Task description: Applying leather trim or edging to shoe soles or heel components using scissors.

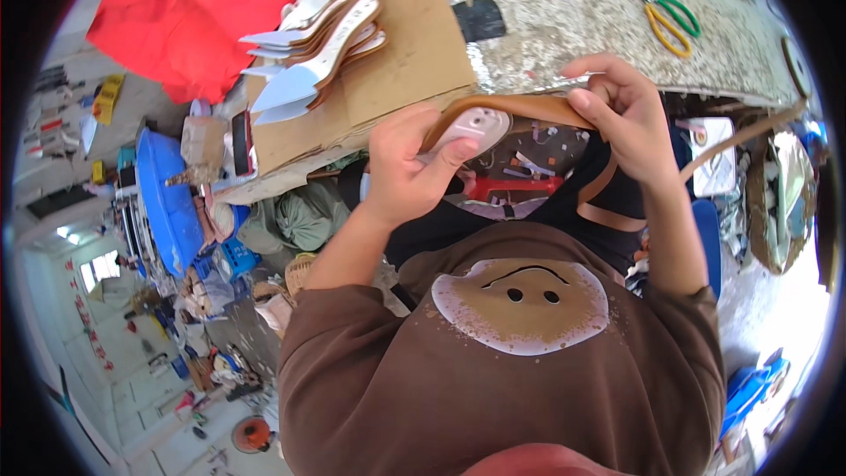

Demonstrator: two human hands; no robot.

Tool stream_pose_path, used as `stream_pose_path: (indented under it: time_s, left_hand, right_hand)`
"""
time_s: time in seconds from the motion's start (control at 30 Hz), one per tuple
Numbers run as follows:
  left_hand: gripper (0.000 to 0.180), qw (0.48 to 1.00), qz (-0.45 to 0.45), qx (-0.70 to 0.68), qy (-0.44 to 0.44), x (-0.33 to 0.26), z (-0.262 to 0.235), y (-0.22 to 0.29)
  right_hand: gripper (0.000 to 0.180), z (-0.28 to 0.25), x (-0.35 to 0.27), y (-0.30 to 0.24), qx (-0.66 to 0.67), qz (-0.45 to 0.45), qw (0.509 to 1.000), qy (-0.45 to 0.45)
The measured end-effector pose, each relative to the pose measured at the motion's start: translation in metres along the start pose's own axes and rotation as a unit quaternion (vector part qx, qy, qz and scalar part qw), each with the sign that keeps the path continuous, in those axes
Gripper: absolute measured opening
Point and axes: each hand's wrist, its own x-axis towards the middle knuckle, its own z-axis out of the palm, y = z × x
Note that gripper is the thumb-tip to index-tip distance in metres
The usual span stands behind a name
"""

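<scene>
My left hand [407,163] is closed round a pale shoe insole [483,127], its rounded end pointing right with the thumb pressed on top. A tan-brown leather strip [538,107] runs along the insole's far edge and stretches over to my right hand [624,119]. There the thumb and fingers pinch the strip's right part. How far the strip is fixed to the insole cannot be seen. Both hands are just off the near edge of the workbench [564,31]. Beyond my left hand lies a stack of white, pointed shoe insoles [330,48] with brown edges.
The stack sits on a cardboard sheet [423,31], beside red material [189,13]. Scissors [671,22] with green and yellow handles lie at the far right, and a black flat piece [478,19] near the cardboard. A blue tub [167,203] stands left. Scraps [533,163] lie below the bench edge.
</scene>
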Motion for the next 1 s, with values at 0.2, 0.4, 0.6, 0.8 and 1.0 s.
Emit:
stream_pose_path:
  time_s: [0.2, 0.4, 0.6, 0.8, 1.0]
  left_hand:
    - [0.028, 0.937, -0.044, -0.257, 0.231, -0.014, 0.015, 0.014]
    - [0.032, 0.870, -0.060, -0.362, 0.329, -0.005, 0.033, 0.030]
    - [0.027, 0.885, -0.155, -0.367, 0.240, 0.019, 0.042, 0.026]
    - [0.020, 0.847, -0.218, -0.413, 0.252, 0.020, 0.054, 0.013]
    - [0.026, 0.860, -0.261, -0.348, 0.268, 0.024, 0.060, 0.015]
  right_hand:
    - [0.005, 0.082, -0.006, -0.018, 0.009, -0.140, 0.989, 0.044]
    - [0.011, 0.119, 0.004, -0.031, -0.161, -0.255, 0.950, 0.080]
    - [0.011, 0.097, 0.017, -0.016, -0.329, -0.234, 0.912, 0.080]
    - [0.016, 0.082, 0.008, 0.009, -0.367, -0.255, 0.890, 0.088]
    - [0.017, 0.062, -0.010, 0.051, -0.361, -0.211, 0.906, 0.067]
